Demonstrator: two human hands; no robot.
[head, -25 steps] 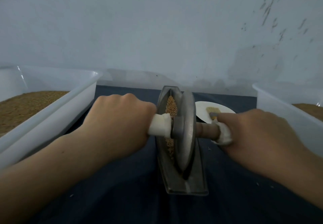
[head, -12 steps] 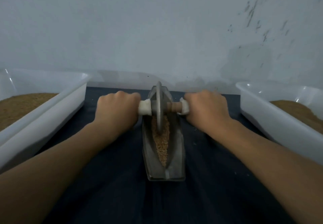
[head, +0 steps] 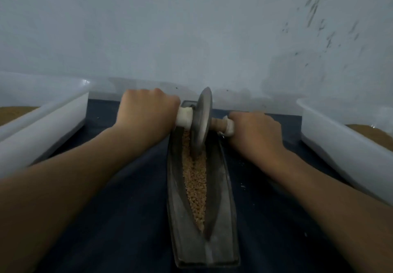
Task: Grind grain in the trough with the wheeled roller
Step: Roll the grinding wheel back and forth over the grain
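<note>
On my feed the metal trough (head: 180,219) lies lengthwise on the dark-covered desk (head: 119,213), its near end toward the camera and its far end close to the pale wall (head: 170,28). Tan grain (head: 195,179) fills the narrow channel down its middle. The wheeled roller (head: 201,121) stands on edge in the far part of the trough, leaning slightly to the right at the top, with its lower rim sunk in the grain.

I see the left hand (head: 146,111) wrapped tightly round the axle's left end, where a white-bound stub (head: 184,117) shows between the fist and the wheel. The right hand (head: 253,132) grips the other end in the same closed fist, with a short stretch of brown wood (head: 219,123) and a bit of white wrapping showing beside it. Both forearms reach forward on either side of the trough.

A white tub (head: 42,128) holding brown material sits at the left, and a second white tub (head: 340,145) with similar contents sits at the right, both well apart from the trough. A few pale specks lie scattered on the desk near the trough's right side.
</note>
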